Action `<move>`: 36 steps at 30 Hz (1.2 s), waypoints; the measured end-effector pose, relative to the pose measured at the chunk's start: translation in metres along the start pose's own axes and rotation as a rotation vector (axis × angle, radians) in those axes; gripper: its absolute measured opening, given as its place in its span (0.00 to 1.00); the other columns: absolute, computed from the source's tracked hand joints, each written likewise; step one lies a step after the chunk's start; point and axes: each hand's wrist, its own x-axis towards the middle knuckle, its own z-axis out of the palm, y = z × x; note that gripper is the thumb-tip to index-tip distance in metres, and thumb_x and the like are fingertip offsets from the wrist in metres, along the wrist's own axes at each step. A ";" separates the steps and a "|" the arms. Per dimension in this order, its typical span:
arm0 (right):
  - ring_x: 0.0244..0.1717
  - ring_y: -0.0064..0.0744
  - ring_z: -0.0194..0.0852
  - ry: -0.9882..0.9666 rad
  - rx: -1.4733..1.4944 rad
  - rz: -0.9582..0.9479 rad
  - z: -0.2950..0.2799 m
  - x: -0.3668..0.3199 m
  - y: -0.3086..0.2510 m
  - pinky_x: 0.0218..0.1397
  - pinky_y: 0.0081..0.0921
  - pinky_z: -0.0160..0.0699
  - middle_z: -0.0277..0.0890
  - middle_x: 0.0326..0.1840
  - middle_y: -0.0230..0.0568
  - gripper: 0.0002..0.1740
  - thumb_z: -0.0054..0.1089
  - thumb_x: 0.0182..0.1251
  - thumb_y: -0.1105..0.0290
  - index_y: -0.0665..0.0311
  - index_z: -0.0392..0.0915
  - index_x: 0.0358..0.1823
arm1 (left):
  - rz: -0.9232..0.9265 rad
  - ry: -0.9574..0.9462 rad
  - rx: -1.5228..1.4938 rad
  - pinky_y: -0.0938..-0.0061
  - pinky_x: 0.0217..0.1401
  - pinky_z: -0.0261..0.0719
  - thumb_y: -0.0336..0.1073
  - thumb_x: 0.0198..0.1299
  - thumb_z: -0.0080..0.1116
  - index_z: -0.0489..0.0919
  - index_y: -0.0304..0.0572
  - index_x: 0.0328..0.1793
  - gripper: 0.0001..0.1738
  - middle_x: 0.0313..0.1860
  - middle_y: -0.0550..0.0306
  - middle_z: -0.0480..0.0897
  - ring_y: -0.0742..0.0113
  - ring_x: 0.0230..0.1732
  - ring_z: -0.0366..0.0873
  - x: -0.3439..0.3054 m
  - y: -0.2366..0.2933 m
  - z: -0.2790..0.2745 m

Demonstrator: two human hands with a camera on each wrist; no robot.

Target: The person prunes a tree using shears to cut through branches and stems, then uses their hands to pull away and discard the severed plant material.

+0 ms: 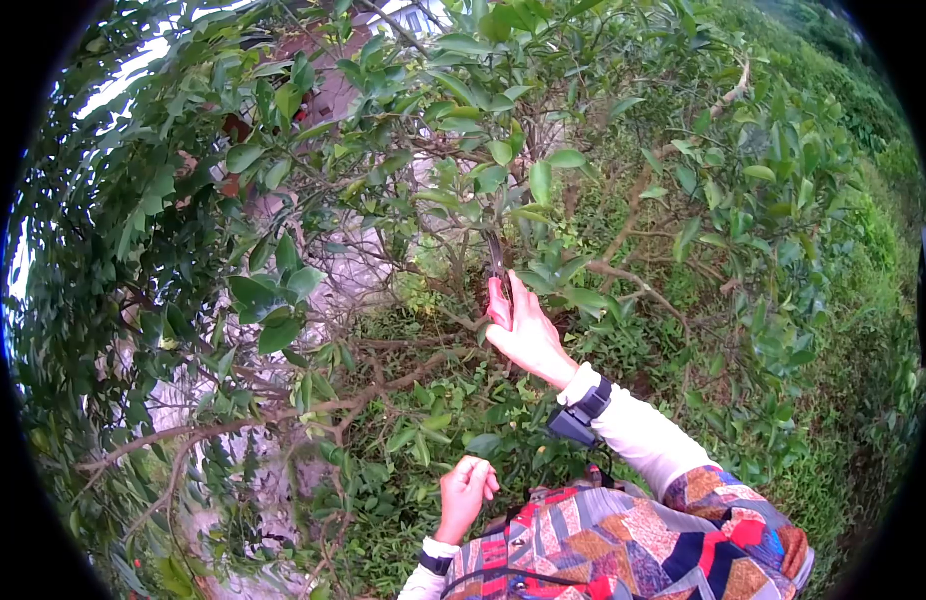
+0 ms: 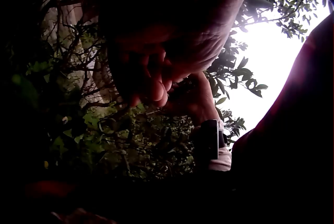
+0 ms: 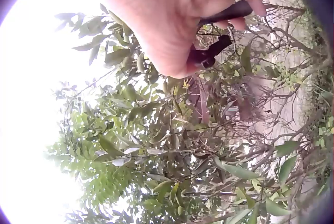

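Observation:
My right hand is stretched forward among the leafy branches of a small tree and holds pruning shears, with their dark end pointing up into the leaves. In the right wrist view two dark handles stick out apart from each other beside the palm, with fingers around one. Part of the shears is hidden by the hand. Low in front of the body, my left hand has loosely curled fingers, and nothing shows in it. The left wrist view is dark, with bent fingertips hanging down.
A long bare branch runs across the left below the right hand, and another thin branch spreads to the right. Dense foliage fills the left side. Grassy growth covers the slope at right.

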 end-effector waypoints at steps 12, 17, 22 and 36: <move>0.72 0.42 0.75 -0.270 0.441 0.063 -0.007 -0.010 -0.001 0.66 0.37 0.79 0.73 0.71 0.46 0.55 0.59 0.65 0.51 0.60 0.46 0.89 | 0.016 0.010 0.065 0.82 0.28 0.75 0.35 0.80 0.57 0.82 0.36 0.42 0.12 0.27 0.62 0.85 0.80 0.23 0.78 0.000 -0.001 0.005; 0.47 0.28 0.70 -0.377 0.779 0.283 -0.029 -0.017 -0.020 0.45 0.37 0.83 0.69 0.63 0.35 0.59 0.59 0.68 0.41 0.56 0.37 0.90 | 0.014 0.015 0.103 0.82 0.28 0.76 0.35 0.79 0.58 0.83 0.36 0.42 0.12 0.27 0.62 0.85 0.80 0.24 0.78 -0.003 0.002 0.008; 0.56 0.37 0.77 -0.349 0.569 0.239 -0.017 -0.008 -0.005 0.55 0.41 0.83 0.69 0.71 0.46 0.59 0.62 0.65 0.44 0.59 0.41 0.89 | 0.023 0.011 0.141 0.81 0.28 0.76 0.34 0.79 0.58 0.83 0.36 0.42 0.11 0.26 0.62 0.85 0.79 0.23 0.78 -0.006 0.000 0.008; 0.66 0.73 0.74 -0.124 -0.321 0.057 -0.007 -0.023 -0.013 0.66 0.61 0.79 0.68 0.67 0.73 0.61 0.65 0.57 0.54 0.68 0.44 0.88 | 0.040 0.033 0.144 0.80 0.27 0.76 0.34 0.79 0.59 0.83 0.37 0.42 0.10 0.25 0.63 0.85 0.80 0.23 0.78 -0.009 -0.002 0.008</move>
